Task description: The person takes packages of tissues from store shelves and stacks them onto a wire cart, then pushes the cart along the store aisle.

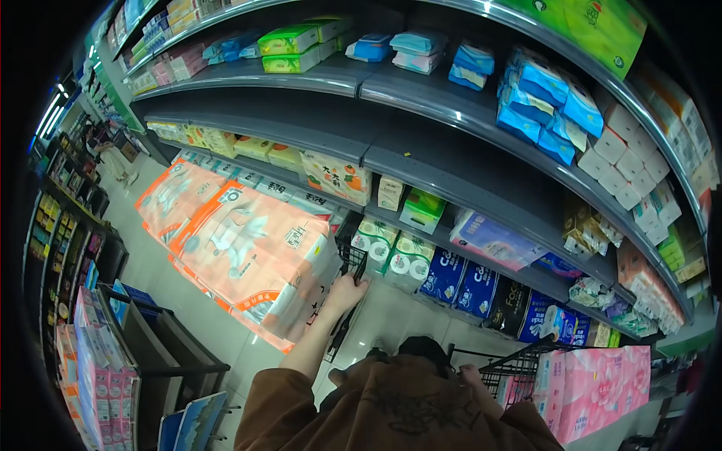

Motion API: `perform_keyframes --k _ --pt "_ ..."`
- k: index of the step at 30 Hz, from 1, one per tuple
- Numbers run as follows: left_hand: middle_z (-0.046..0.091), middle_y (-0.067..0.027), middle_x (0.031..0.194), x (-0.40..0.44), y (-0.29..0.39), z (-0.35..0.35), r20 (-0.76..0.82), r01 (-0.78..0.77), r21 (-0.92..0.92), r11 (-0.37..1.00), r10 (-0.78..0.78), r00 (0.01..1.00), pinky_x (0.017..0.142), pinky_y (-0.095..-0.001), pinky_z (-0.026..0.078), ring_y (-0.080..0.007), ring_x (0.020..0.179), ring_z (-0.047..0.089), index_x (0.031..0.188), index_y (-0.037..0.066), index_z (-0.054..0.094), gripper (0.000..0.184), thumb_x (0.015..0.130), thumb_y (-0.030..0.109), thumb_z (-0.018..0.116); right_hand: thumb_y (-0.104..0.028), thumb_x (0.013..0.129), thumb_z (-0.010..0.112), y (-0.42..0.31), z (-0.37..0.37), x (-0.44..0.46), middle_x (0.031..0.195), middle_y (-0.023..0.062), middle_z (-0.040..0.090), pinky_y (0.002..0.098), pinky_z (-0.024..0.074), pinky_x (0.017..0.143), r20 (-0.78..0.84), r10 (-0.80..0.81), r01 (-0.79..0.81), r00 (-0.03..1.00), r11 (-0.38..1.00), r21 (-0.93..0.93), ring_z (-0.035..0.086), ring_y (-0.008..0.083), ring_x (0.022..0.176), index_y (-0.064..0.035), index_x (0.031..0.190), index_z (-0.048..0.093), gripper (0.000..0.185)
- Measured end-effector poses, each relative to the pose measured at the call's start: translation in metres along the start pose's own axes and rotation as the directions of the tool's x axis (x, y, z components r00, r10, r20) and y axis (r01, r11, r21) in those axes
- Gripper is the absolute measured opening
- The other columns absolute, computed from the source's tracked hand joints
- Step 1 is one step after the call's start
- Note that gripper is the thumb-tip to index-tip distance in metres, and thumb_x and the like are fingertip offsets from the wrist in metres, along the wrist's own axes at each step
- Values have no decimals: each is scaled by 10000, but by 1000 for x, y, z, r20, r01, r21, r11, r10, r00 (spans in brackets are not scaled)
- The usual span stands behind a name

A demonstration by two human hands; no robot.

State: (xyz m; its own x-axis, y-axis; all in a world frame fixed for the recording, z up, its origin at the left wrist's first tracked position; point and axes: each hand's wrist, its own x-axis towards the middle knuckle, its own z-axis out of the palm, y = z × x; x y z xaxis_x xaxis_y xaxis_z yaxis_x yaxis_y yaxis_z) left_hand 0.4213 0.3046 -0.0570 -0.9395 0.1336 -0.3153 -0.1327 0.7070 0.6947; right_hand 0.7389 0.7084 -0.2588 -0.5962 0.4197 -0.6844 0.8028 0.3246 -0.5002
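My left hand [346, 292] is closed at the edge of a black wire rack [353, 259], next to large orange-and-white packs of tissue paper [252, 240]. Most of that rack is hidden behind the packs. Low on the right, my right hand [472, 374] has its fingers curled at the end of a black wire rack [515, 364]. Big pink flowered tissue packs [594, 387] stand against this rack. Both arms reach out from brown sleeves, spread to either side of my body.
Curved grey shelves [421, 101] ahead hold tissue packs, including blue packs [545, 98] and green boxes [289, 49]. Blue bulk packs [459, 284] sit at floor level. On the left stands a display rack [165, 338]. Farther down the aisle is another person [113, 158].
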Motion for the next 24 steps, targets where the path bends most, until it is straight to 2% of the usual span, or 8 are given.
perform_keyframes --k 3,6,9,10,12,17,21,24 --pt "669 -262 870 -12 -1 0 14 23 -21 1000 -22 1000 852 -458 504 -406 894 657 884 -34 634 449 808 408 605 -286 838 551 26 0 22 885 217 677 425 539 708 33 -18 23 999 983 -183 682 341 783 -13 927 689 319" --pt "667 -258 825 -27 -5 3 8 5 18 1000 -5 1000 818 -459 513 -405 843 661 872 -33 630 441 826 404 592 -291 821 554 67 -5 69 948 254 663 448 529 758 400 -378 548 835 516 -658 663 387 842 -30 987 687 337" --pt "670 -233 798 -36 -1 -4 30 -17 100 995 15 999 773 -475 523 -387 804 666 862 -21 634 425 861 400 572 -245 843 546 65 -5 117 930 224 669 433 539 727 347 -439 558 829 612 -559 671 351 860 -23 986 683 297" --pt "673 -225 811 -40 8 -12 44 -5 94 996 1 999 768 -473 524 -388 800 665 860 -19 631 411 871 387 569 -242 880 528 19 -8 100 928 195 668 410 541 707 286 -289 361 914 899 -248 671 320 852 -14 1019 663 299" --pt "672 -215 844 -55 21 -16 -78 -21 46 999 24 997 751 -456 528 -383 795 662 883 -13 631 341 870 326 597 -245 939 497 -88 -12 65 920 148 663 367 539 671 188 82 -131 979 955 267 668 268 834 -2 1083 624 310" --pt "666 -149 958 -104 55 -63 -565 -450 288 845 530 633 757 -401 528 -328 855 654 953 26 598 204 783 98 686 -251 968 501 -213 6 84 925 114 655 303 517 655 214 -124 50 969 945 324 639 189 780 -7 1090 579 284" --pt "577 -176 1175 -156 21 -142 -900 -19 281 960 270 341 843 -381 481 -329 1031 589 1077 27 574 400 715 54 740 -223 991 502 -280 26 94 958 71 650 322 514 750 240 -399 285 885 872 399 633 175 858 -20 1142 571 263" --pt "489 -180 1312 -164 -35 -164 -887 127 -253 959 -283 366 949 -368 429 -310 1140 538 1304 8 417 612 809 192 725 -127 987 507 -369 36 24 980 69 651 304 511 782 204 -663 520 720 710 474 631 161 882 8 1133 573 209"
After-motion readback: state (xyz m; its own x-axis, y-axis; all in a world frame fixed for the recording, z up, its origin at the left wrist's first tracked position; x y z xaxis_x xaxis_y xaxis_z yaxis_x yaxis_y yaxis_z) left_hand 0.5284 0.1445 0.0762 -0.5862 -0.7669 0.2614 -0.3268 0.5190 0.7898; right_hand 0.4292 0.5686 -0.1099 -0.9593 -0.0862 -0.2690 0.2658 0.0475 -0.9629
